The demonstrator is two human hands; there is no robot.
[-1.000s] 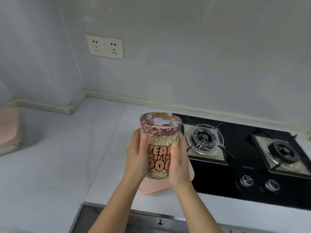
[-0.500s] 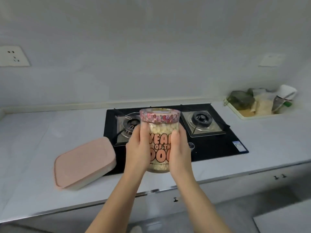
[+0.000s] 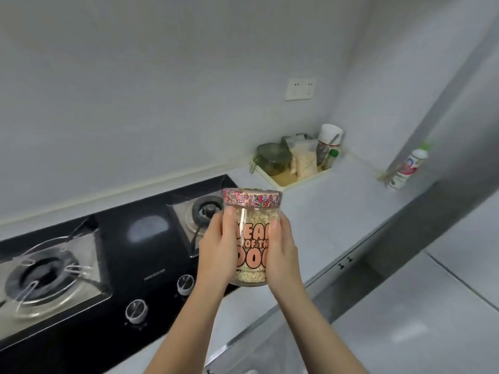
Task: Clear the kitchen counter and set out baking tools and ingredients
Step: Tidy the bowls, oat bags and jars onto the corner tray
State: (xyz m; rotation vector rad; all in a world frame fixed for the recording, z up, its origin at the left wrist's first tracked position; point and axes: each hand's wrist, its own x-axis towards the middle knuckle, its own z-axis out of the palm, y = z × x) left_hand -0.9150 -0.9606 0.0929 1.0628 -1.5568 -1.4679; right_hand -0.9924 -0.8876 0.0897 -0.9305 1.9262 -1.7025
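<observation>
Both hands, left hand (image 3: 218, 247) and right hand (image 3: 282, 252), fingers clamped on oat jar (image 3: 252, 236), airborne above table (image 3: 324, 211). Tray (image 3: 283, 182) at far right corner still stocked; setup looks early.

Left hand (image 3: 218, 249) and right hand (image 3: 282, 252): both bare, no gloves, rings, watch or bracelets visible. Fingernails short, unpainted. Both forearms uncovered up to the frame's lower edge; no sleeve or cuff in view. No other part of the person visible.
</observation>
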